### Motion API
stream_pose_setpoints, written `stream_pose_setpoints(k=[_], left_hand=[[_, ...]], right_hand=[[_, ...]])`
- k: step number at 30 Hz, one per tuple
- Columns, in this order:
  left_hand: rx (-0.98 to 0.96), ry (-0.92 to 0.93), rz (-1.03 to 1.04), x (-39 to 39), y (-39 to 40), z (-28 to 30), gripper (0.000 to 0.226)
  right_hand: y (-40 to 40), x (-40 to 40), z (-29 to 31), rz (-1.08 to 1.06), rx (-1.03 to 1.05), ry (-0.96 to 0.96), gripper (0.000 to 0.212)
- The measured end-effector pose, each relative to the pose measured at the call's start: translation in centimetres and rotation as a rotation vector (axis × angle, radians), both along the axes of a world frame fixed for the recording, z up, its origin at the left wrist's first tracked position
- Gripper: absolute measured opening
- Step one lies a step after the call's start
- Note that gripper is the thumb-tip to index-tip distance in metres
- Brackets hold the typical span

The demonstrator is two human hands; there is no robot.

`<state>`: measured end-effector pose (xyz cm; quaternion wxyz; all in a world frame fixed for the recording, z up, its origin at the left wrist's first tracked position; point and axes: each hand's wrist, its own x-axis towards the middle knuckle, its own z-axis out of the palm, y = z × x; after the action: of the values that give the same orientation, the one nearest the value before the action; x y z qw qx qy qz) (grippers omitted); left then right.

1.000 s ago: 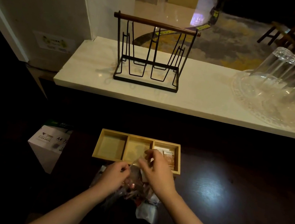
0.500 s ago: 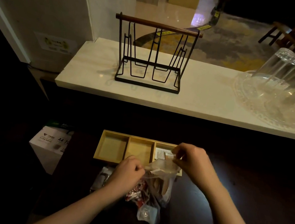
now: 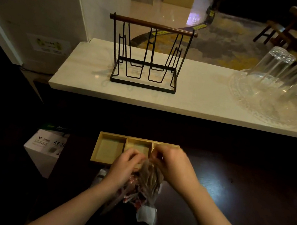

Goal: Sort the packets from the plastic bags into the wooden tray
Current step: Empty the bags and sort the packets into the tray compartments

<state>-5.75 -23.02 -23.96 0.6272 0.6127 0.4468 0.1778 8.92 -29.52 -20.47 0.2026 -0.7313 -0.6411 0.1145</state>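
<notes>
Your hands crowd wooden tray point(image 3: 109, 149) right compartment; left, middle compartments open from above. Plastic bags point(image 3: 148, 181) block near edge.

Tray point(image 3: 109, 148) pale wood — packets point(image 3: 132, 196) red/white; rack point(image 3: 148, 55) blk.

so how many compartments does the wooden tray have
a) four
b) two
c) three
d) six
c, the wooden tray is split by two dividers into three compartments in a row; the left one shows bare, while the left hand and right hand holding the plastic bag cover parts of the other two.
</notes>
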Motion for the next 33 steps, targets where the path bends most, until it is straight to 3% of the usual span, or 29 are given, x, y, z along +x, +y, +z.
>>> stream_pose_setpoints(k=[2,4,6,8,11,19,27,33], left_hand=[[-0.124,0.042,0.060,-0.7,1.0,-1.3,0.021],[-0.421,0.047,0.065,-1.6,1.3,-2.6,0.041],[-0.697,-0.083,0.064,-2.1,1.2,-3.4,0.048],[-0.759,-0.241,0.109,-2.0,1.3,-3.3,0.044],[-0.612,-0.304,0.249,-1.8,2.4,-2.5,0.036],[0.000,-0.011,0.319,-3.1,4.5,-2.8,0.029],[0.332,0.060,0.266,-2.6,6.1,-1.8,0.033],[0.420,0.066,0.158,-1.7,6.2,-1.2,0.028]], right_hand=[[0.7,0.8,2.6,0.019,0.035,0.202,0.016],[1.3,1.3,5.1,0.043,0.089,0.363,0.016],[1.7,1.5,6.6,0.066,0.123,0.507,0.009],[2.0,1.8,7.1,0.061,0.133,0.611,0.005],[2.4,2.5,6.6,-0.001,0.145,0.657,0.009],[2.6,5.0,3.5,-0.240,0.025,0.747,0.007],[1.8,7.9,-2.4,-0.369,-0.092,0.964,0.010],[1.4,8.5,-5.2,-0.429,-0.067,1.039,0.008]])
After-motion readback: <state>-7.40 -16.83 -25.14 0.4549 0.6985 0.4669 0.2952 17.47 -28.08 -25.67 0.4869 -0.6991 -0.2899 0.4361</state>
